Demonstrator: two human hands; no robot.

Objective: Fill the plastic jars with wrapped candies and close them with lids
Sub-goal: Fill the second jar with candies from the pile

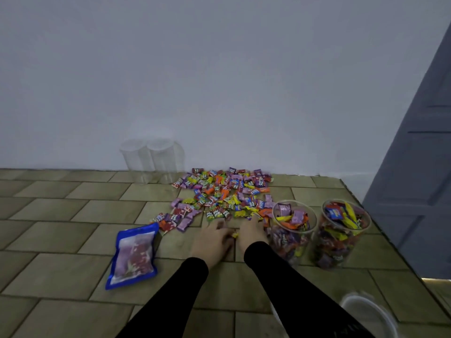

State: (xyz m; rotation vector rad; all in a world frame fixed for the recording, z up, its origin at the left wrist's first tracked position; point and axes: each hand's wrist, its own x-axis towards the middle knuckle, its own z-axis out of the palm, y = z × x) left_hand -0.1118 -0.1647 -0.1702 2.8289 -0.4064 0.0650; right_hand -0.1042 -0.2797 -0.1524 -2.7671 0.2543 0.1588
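Candies, a few of them, are pinched between both hands, the left hand point(211, 240) and right hand point(249, 236) pressed together at the near edge of the loose pile point(219, 196). Just right of the hands, two jars point(294, 230) point(341, 232) look nearly full but lidless. Beyond the pile, two empty jars point(151, 159) wait, so filling seems about halfway.

Light dim, flat, cool; wall point(219, 76) reads grey-lilac, evenly lit, no clear source direction. Shadows soft, faint, close under objects. Whole frame soft, compression smear on candy pile point(219, 193), print unreadable. Clear jars point(151, 159) at 11 o'clock almost melt into wall. White lid point(366, 313) at 5 o'clock motion-blurred. Wide-angle bend: floor tiles point(61, 215) curve toward edges, door point(419, 167) at 3 o'clock leans. Small bright strip at 4 o'clock edge.
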